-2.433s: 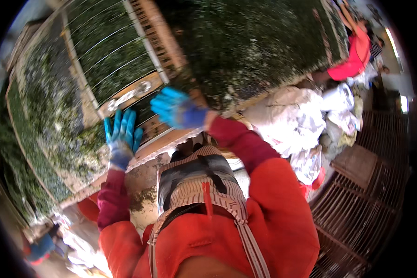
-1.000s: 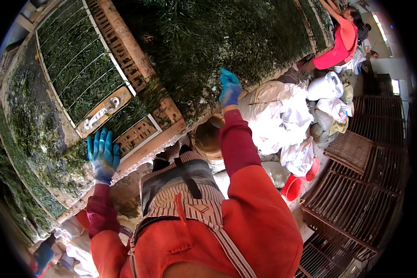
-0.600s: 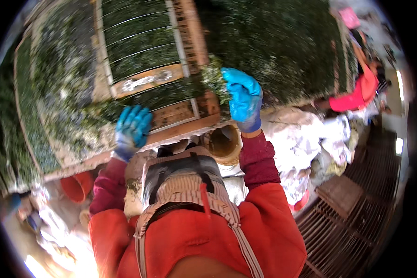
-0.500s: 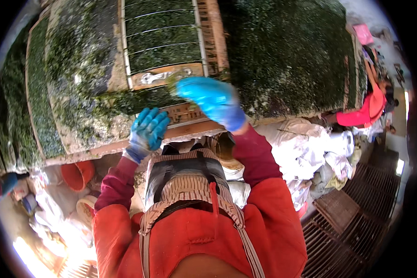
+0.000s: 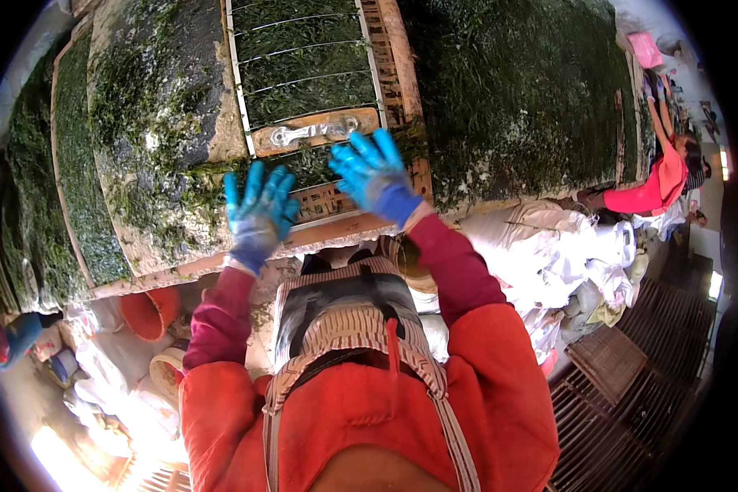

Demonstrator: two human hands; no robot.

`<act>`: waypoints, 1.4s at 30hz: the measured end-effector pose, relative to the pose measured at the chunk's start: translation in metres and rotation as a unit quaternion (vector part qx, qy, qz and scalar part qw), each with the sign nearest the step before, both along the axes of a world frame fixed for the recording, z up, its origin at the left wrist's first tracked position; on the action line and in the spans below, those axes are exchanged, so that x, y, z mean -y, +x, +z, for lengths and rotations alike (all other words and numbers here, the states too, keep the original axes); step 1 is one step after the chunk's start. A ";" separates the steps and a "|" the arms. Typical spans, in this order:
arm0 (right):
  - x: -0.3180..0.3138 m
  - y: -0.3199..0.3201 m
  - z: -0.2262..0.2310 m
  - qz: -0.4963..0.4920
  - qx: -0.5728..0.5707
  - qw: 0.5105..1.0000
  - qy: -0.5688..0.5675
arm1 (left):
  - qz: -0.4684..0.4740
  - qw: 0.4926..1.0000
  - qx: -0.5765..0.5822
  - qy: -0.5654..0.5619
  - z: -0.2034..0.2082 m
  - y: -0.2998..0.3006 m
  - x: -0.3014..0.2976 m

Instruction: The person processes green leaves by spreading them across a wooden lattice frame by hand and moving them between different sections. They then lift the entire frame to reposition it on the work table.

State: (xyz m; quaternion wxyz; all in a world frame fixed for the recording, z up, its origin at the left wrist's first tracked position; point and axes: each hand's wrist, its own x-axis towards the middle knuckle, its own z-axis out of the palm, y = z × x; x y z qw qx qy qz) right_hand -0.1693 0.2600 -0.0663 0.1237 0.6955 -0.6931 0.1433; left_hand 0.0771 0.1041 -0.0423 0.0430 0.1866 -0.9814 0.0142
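In a blue glove, my left hand (image 5: 260,209) lies with fingers spread at the near edge of a slatted tray (image 5: 328,201). My right hand (image 5: 375,174), gloved the same, has its fingers apart over the tray's strip of dark green leafy material (image 5: 313,166). Neither hand holds anything. Just beyond them is a white-railed frame (image 5: 243,90) with thin crosswires, lying over a layer of the green material. Its near end is a wooden bar (image 5: 264,141) with a metal handle (image 5: 312,131), close to my right fingertips.
Green leafy material (image 5: 508,98) covers the surface to the right; a patchier spread (image 5: 156,107) lies left. Below the edge are a red bucket (image 5: 150,313) and white sacks (image 5: 541,254). Another person in red (image 5: 652,193) is at the far right. Brown slatted racks (image 5: 664,344) stand lower right.
My right hand has stopped its blurred motion, and its fingers are now spread. The green clump by its fingertips is no longer seen there. My left fingers have opened wider.
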 end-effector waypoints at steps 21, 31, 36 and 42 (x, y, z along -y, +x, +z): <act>0.011 0.032 0.007 0.048 0.209 0.977 -0.008 | 0.100 0.986 -0.032 0.132 0.063 0.053 0.083; 0.077 0.096 -0.044 0.095 0.160 0.981 0.055 | 0.012 0.974 0.031 0.226 0.091 -0.058 0.080; 0.057 0.085 -0.030 0.096 0.194 0.973 0.082 | -0.208 0.823 -0.173 0.500 0.157 -0.129 0.044; 0.052 0.065 0.024 0.066 0.289 0.952 -0.071 | 0.111 0.709 -0.422 0.553 0.128 -0.031 0.066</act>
